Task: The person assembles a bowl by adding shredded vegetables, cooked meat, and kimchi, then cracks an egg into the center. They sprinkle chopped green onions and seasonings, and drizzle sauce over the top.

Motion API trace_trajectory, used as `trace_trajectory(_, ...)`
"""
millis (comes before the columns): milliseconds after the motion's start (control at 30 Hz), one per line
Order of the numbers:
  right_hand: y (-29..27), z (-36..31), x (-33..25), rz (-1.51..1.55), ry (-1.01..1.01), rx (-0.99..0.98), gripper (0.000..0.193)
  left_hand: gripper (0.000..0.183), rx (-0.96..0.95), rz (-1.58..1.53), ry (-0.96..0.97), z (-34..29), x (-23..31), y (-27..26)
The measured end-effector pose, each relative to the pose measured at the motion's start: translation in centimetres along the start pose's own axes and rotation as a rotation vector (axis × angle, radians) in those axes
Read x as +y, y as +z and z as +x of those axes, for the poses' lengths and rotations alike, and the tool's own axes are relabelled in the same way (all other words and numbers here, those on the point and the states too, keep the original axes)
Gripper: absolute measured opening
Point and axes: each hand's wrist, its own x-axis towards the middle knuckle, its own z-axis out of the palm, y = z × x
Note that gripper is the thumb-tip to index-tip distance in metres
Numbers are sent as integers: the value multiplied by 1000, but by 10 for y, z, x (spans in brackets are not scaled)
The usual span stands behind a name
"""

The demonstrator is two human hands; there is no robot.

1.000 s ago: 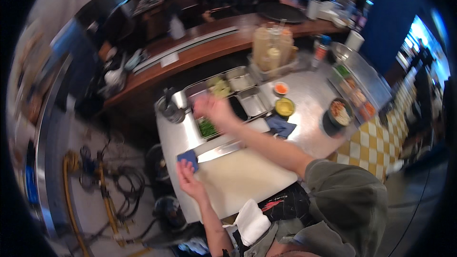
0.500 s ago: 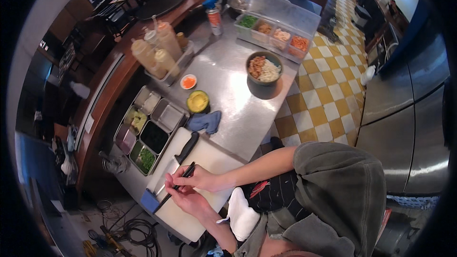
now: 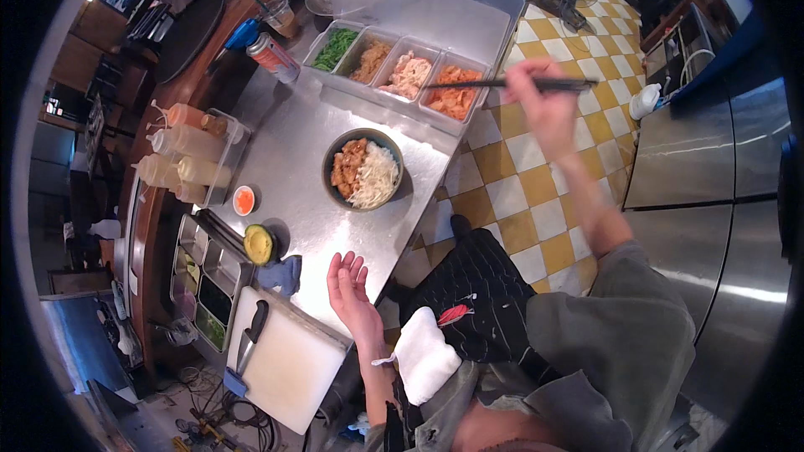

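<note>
My right hand (image 3: 546, 117) is raised on the right, closed around black chopsticks (image 3: 574, 84). Their thin ends point left, across the orange-red shredded topping (image 3: 452, 100) in the end compartment of a clear container (image 3: 394, 109); I cannot tell whether they touch it. Beside that lie a pale pink mix (image 3: 409, 75), a brown topping (image 3: 369, 61) and chopped greens (image 3: 337, 48). My left hand (image 3: 356, 301), palm up with fingers apart, hovers by the table's near edge, holding nothing. Beyond it, a dark bowl (image 3: 327, 182) holds browned chunks and white shreds.
An avocado half (image 3: 259, 244), a blue cloth (image 3: 280, 274) and a small cup (image 3: 244, 200) of orange bits stand left. A knife (image 3: 253, 331) lies along the white cutting board (image 3: 293, 360). Squeeze bottles (image 3: 188, 142), metal topping pans (image 3: 219, 272) and a spray can (image 3: 272, 57) line the far side.
My hands have come apart. The right one has swung far up and right with the chopsticks; the left has shifted right, off the cutting board, and opened. The view has turned and moved closer to the container.
</note>
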Motion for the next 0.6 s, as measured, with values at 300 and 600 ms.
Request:
trace_trajectory(300, -25, 80, 69, -919, -172, -449, 30, 55, -493, 120, -206, 56, -57, 162)
trace_trajectory(600, -36, 99, 43, -781, 50, -186, 29, 96, -349, 185, -230, 110, -86, 234)
